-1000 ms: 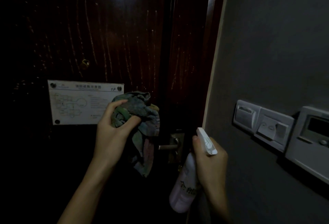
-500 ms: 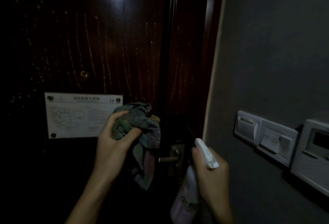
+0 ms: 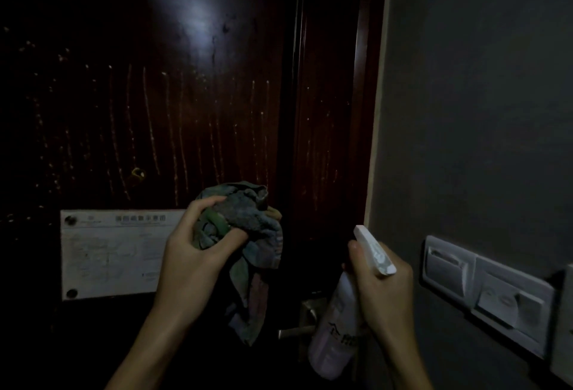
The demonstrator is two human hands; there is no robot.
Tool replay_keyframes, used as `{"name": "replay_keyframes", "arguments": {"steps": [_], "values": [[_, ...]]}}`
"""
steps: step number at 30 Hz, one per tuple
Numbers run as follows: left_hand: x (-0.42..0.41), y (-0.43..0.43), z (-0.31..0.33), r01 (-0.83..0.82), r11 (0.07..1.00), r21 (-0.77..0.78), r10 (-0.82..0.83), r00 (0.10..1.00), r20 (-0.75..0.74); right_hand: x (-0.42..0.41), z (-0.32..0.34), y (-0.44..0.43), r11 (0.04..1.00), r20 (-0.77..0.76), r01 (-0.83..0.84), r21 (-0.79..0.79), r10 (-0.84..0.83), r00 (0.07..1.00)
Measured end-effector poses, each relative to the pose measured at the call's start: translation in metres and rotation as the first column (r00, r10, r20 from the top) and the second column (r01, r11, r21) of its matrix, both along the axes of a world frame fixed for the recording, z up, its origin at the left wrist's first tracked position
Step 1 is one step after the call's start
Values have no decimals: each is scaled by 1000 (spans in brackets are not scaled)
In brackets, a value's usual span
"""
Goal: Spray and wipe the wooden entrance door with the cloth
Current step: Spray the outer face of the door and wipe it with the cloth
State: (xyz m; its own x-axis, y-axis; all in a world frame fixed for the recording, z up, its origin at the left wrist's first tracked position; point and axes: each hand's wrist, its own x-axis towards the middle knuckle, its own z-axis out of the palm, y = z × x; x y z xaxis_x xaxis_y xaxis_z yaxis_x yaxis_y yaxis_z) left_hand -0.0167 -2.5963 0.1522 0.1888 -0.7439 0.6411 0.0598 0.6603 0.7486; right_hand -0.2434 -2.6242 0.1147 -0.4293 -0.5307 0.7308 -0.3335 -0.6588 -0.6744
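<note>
Dim hallway: dark wooden door [image 3: 186, 95] streaked with drips, grey wall [image 3: 480, 95] beside. Left hand [image 3: 192, 253] grips bunched cloth [image 3: 248, 234]; right hand [image 3: 384, 284] holds spray bottle [image 3: 335, 333].

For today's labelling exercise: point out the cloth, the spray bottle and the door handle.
cloth [image 3: 248, 219]: head view, bunched upper part.
spray bottle [image 3: 331, 343]: head view, lower body.
door handle [image 3: 290, 333]: head view, lever.
</note>
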Motion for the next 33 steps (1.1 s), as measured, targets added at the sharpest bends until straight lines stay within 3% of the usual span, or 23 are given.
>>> {"name": "replay_keyframes", "arguments": {"steps": [5,14,18,23,33], "values": [[3,-22,19,30,999,-34,-29,999,21,-3,28,-21,998,-40,-42,-37,41,998],[6,-56,41,80,996,-44,-78,996,38,-5,52,-50,993,56,-84,-81,88,995],[7,-62,45,77,996,-42,-75,996,43,-4,58,-46,998,-35,-16,-61,14,999],[7,-56,48,97,994,-49,-95,995,41,1,72,-42,984,19,10,-181,-6,1000],[-6,-9,58,83,994,-76,-80,996,50,-9,82,-3,983,-22,18,-185,-23,999]]}}
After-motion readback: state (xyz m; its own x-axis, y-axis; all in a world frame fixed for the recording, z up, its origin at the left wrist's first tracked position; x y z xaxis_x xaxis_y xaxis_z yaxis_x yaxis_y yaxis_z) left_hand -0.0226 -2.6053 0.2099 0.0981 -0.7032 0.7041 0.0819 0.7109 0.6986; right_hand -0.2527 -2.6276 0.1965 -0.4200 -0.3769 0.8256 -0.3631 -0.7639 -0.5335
